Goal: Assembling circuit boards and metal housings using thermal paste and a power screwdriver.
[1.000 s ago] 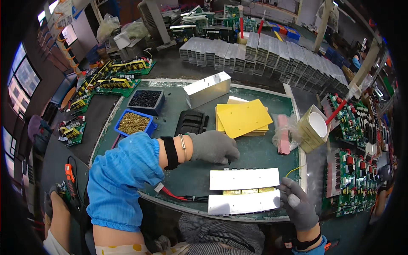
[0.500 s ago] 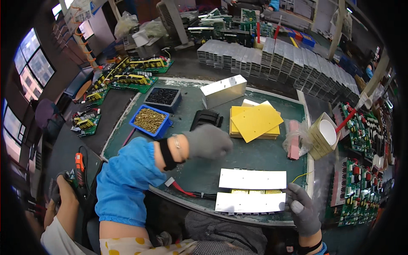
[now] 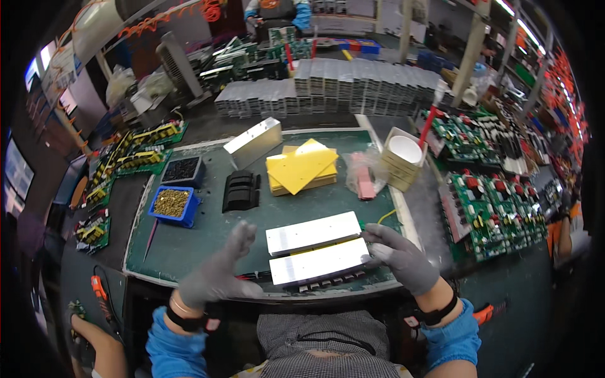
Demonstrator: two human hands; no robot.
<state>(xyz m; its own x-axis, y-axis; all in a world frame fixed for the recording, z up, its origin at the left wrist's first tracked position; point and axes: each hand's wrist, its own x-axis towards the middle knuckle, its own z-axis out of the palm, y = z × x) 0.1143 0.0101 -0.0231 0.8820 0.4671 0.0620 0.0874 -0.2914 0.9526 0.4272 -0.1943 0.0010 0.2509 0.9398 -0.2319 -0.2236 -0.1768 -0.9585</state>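
On the mat (image 3: pixel 195 236), two plates (image 3: pixel 320 261) are laid before the stacked sheets (image 3: pixel 302 166), with two bins (image 3: pixel 174 220) set to the left and a block (image 3: pixel 363 178), apparently inside a bag (image 3: pixel 378 169), placed right.

Wearer's two hands (image 3: pixel 217 272) (image 3: pixel 403 261); on the mat (image 3: pixel 205 234), two silver plates (image 3: pixel 315 232) (image 3: pixel 320 261), two bins (image 3: pixel 176 220) (image 3: pixel 200 175), yellow boards (image 3: pixel 305 166) (seemingly three-plus).
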